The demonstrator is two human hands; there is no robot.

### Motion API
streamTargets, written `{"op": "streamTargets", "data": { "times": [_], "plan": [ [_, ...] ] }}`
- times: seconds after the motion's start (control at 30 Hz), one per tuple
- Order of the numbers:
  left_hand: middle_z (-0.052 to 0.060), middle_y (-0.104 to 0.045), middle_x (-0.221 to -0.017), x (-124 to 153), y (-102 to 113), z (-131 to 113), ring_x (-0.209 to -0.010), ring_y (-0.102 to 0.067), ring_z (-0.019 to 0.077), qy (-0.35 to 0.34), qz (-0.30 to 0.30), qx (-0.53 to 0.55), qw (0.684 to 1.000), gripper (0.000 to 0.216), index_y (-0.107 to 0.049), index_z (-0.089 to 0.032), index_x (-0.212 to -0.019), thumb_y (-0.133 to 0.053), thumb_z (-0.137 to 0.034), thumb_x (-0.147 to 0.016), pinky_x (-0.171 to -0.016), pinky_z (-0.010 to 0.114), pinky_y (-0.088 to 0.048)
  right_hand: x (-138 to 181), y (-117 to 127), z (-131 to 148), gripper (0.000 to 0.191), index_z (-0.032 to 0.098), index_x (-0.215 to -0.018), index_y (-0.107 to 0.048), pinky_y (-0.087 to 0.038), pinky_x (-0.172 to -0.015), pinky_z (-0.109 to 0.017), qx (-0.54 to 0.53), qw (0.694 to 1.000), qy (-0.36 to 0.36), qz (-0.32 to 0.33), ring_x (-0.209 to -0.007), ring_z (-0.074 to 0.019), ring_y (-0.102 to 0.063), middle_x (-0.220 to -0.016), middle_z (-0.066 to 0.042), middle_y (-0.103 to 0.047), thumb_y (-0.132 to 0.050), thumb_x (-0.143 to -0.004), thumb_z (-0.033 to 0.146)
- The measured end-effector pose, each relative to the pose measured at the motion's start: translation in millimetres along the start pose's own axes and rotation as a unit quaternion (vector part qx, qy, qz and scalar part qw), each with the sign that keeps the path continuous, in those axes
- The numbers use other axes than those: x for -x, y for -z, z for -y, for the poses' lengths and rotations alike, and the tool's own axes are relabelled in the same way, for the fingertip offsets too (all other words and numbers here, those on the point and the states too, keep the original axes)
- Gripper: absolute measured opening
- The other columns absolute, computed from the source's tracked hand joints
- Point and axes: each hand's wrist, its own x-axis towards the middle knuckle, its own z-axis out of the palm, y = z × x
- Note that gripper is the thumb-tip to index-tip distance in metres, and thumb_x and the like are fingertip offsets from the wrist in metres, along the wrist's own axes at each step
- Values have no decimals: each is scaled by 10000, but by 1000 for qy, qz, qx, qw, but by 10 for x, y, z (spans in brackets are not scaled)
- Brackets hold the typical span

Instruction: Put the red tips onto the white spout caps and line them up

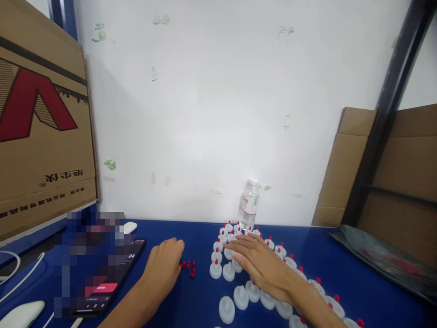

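Observation:
My left hand [163, 266] rests on the blue table [191, 300], fingers curled downward, right beside a small cluster of loose red caps [190, 267]. My right hand [260, 264] lies flat with fingers stretched out over a group of several white bottle tops [239, 296]; many of them carry red tips. Its fingertips touch the tops near the left edge of the group. What, if anything, sits under the left fingers is hidden.
A clear water bottle [249, 205] stands by the white wall behind the tops. A phone [105, 282] lies at the left near white cables. A large cardboard box [41, 123] rises at left; flat cardboard [385, 168] and a dark bag [385, 259] are at right.

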Motion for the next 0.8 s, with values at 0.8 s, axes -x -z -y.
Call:
{"op": "streamTargets", "data": {
  "times": [0.8],
  "plan": [
    [63,-592,-1230,140,-144,-320,-1123,-542,226,-271,-138,171,937,251,-594,-253,-1208,-413,-244,-1034,-1004,412,-458,-10,-20,15,268,209,-882,-574,-360,-935,-442,-8,961,74,-268,-800,-168,-572,-827,-4,-651,-365,-1013,106]
  ]
}}
